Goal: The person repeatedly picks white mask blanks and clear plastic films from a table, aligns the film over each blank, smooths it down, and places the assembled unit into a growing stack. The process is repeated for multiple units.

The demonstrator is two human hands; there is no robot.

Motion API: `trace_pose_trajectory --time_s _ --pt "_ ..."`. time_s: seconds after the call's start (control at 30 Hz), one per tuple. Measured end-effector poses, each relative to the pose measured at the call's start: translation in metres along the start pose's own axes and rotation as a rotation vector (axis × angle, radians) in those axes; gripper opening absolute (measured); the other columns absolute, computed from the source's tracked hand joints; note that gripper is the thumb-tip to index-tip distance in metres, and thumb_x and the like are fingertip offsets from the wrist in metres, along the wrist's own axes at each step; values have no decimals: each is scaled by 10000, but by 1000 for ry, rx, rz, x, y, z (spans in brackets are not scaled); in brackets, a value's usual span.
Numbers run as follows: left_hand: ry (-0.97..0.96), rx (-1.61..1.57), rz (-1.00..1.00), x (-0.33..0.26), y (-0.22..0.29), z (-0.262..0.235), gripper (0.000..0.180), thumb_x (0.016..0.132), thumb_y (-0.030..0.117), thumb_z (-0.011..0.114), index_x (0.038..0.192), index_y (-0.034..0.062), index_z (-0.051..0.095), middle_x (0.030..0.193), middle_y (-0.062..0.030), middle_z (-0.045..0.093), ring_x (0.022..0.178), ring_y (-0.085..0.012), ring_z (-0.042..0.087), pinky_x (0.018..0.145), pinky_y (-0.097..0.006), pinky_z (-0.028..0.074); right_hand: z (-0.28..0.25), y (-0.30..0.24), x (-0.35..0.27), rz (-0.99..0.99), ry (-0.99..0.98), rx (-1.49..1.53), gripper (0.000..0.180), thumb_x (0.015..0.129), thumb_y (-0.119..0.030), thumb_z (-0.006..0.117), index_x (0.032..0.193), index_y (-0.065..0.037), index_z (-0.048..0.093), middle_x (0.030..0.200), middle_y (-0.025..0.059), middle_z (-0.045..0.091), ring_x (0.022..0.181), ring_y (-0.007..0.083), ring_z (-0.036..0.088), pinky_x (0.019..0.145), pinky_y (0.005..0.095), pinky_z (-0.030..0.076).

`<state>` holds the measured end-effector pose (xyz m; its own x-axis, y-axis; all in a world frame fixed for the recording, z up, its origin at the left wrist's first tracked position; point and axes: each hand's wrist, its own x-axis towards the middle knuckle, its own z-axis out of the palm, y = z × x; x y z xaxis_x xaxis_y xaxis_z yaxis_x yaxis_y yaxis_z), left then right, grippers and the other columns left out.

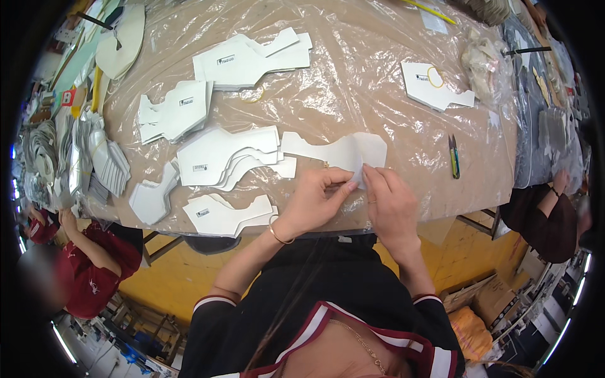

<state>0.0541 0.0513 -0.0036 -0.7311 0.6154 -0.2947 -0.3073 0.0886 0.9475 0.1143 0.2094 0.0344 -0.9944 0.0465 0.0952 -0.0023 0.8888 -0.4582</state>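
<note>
My left hand [318, 198] and my right hand [391, 205] meet close to the table's near edge. Between them they pinch the near edge of a white cut-out shoe piece [328, 151], which bends up where the fingers hold it. Its narrow end reaches left, towards a fanned stack of white cut pieces [214, 157]. Nearer to me, beside my left wrist, lies a smaller stack of white pieces [230, 213]. Right of my right hand rests a pair of small snips [454, 156] with dark, green-edged handles.
More white stacks [252, 60] lie farther back on the plastic-covered table [353, 75]. A white stack with a yellow rubber band [419, 82] sits at the right, near a clear plastic bag [485, 66]. Co-workers in dark red [94, 271] and dark clothing [542, 220] are on both sides.
</note>
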Motion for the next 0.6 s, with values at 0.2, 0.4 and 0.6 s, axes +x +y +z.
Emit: trace_pose_trajectory --time_s 0.2,0.4,0.6 --pt "26 -85 -48 9 1 4 201 974 39 579 1119 -74 663 1014 -90 707 939 -103 647 842 -245 527 -4 9 3 -49 1 5 358 770 -28 613 1128 -19 630 988 106 644 867 267 655 733 358 521" --pt "76 46 -11 11 6 8 197 969 38 585 1108 -80 658 959 -87 716 877 -107 660 798 -239 540 5 8 4 -111 17 -159 332 770 -50 621 1101 -17 628 993 101 638 855 244 656 717 349 516" --pt "75 -44 -83 13 9 2 200 972 57 590 1095 -81 667 953 -64 709 848 -75 642 731 -214 519 11 12 11 -57 79 -29 219 815 -81 640 1030 -39 645 942 87 652 793 247 644 680 346 499"
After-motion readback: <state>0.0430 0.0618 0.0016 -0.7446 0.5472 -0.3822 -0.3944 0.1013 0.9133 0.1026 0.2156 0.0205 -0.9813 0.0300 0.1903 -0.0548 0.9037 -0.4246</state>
